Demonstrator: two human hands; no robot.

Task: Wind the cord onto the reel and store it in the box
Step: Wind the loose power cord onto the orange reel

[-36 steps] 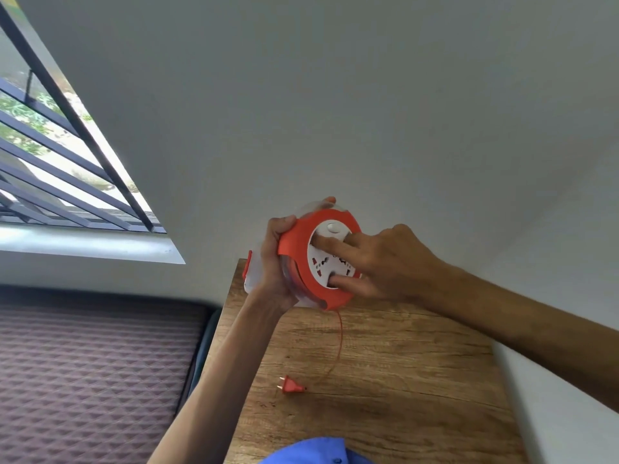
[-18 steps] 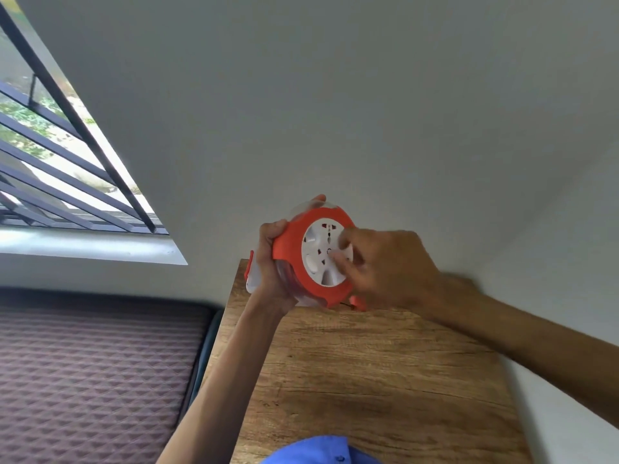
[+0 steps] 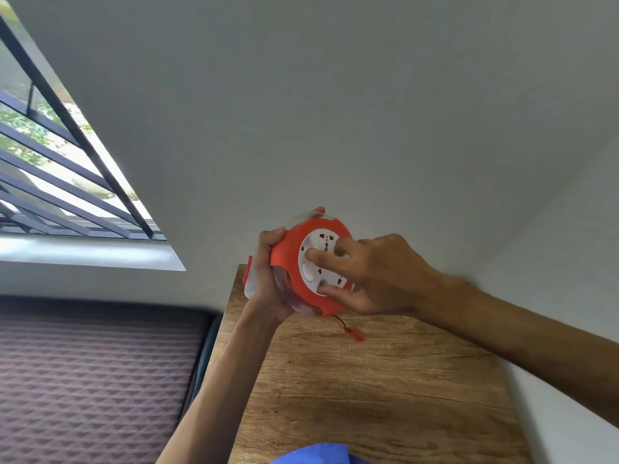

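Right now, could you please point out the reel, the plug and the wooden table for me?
reel (image 3: 290, 262): head view, orange front rim.
plug (image 3: 357, 335): head view, orange body hanging below the reel.
wooden table (image 3: 385, 396): head view, bare top.

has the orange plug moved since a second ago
Yes. The orange plug lay lower down on the wooden table, on a long loose cord; it now hangs just below the reel, nearer the table's far edge.

Below me, a wood-grain counter (image 3: 385, 396) meets the plain grey wall (image 3: 335, 112). At my left, a barred window (image 3: 57, 182) above a white sill (image 3: 83, 254); lower left, a dark quilted mattress (image 3: 93, 386). Blue fabric (image 3: 311, 454) at the bottom edge.
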